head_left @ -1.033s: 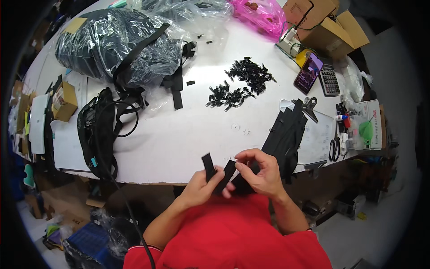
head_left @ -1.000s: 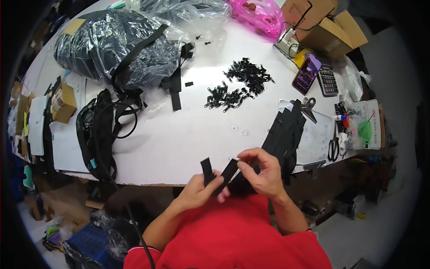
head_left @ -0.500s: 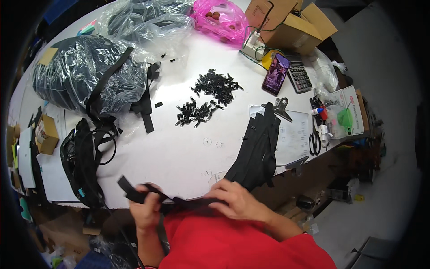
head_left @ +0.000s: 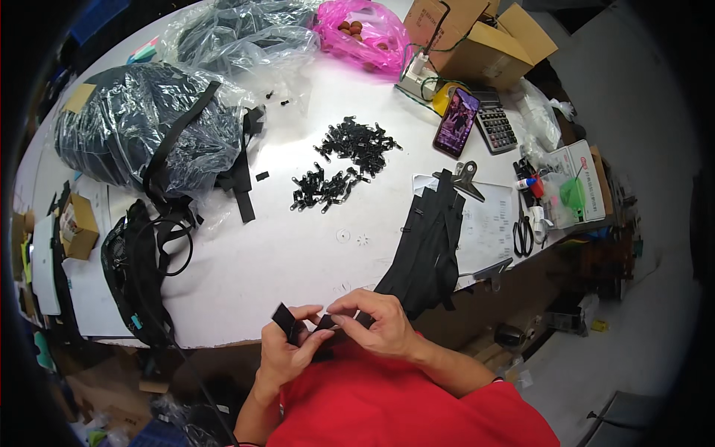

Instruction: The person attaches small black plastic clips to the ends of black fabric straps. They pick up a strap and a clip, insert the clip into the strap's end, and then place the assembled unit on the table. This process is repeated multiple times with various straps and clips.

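Note:
A black zipper tape (head_left: 283, 319) runs between my hands at the table's near edge, in front of my red shirt. My left hand (head_left: 286, 356) pinches it, and its free end sticks up past the fingers. Close beside it, my right hand (head_left: 381, 326) grips the same tape between thumb and fingers. What lies right between the fingertips is partly hidden. A bundle of long black zipper tapes (head_left: 423, 249) lies just beyond my right hand, hanging toward the table edge. Mid-table there are two heaps of small black zipper sliders, a larger heap (head_left: 361, 147) and a smaller heap (head_left: 320, 188).
On the left sit a plastic-wrapped black bundle (head_left: 134, 123) and a black bag (head_left: 134, 276). A pink plastic bag (head_left: 365, 37) and a cardboard box (head_left: 491, 56) stand at the back. A phone (head_left: 456, 124), calculator (head_left: 497, 128), clipboard clip (head_left: 467, 181) and scissors (head_left: 523, 235) lie right.
My left hand has moved right, close to my right hand, bringing the tape's end with it. My right hand has risen slightly. The stretched length between them has become short.

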The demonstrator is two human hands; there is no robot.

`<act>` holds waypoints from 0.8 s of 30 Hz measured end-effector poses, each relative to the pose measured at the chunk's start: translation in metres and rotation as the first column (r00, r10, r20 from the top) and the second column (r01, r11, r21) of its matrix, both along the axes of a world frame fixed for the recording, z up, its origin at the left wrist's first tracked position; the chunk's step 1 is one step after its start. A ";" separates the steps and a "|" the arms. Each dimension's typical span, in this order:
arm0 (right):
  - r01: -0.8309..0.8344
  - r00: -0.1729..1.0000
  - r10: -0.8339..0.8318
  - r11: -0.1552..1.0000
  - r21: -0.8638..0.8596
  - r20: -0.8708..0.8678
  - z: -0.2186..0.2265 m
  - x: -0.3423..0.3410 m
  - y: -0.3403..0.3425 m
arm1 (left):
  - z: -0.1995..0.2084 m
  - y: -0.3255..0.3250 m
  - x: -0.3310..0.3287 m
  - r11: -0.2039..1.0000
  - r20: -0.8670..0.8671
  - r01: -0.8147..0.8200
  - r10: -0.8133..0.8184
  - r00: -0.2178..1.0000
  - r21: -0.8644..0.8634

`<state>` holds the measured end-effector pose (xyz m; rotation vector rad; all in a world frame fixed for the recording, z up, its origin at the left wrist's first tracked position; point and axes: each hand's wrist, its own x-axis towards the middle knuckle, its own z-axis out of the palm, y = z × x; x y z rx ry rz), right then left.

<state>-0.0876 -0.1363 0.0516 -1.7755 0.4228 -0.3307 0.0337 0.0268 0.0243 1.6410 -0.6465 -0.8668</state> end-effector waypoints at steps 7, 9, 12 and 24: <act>-0.037 0.997 0.040 0.998 0.044 -0.066 0.004 -0.001 0.000 | -0.013 -0.008 0.000 0.960 0.222 0.011 0.053 0.974 -0.280; 0.027 0.995 0.003 0.951 0.307 -0.097 -0.005 -0.005 0.005 | -0.010 -0.009 -0.002 0.956 0.340 0.044 0.060 0.938 -0.291; 0.114 0.990 -0.013 0.676 0.728 -0.144 -0.030 -0.009 0.011 | -0.015 -0.012 -0.007 0.957 0.395 0.024 0.096 0.914 -0.288; 0.132 0.990 -0.132 0.699 -0.703 0.054 -0.070 0.104 -0.107 | -0.022 -0.002 -0.009 0.952 -0.112 -0.138 0.111 0.987 -0.273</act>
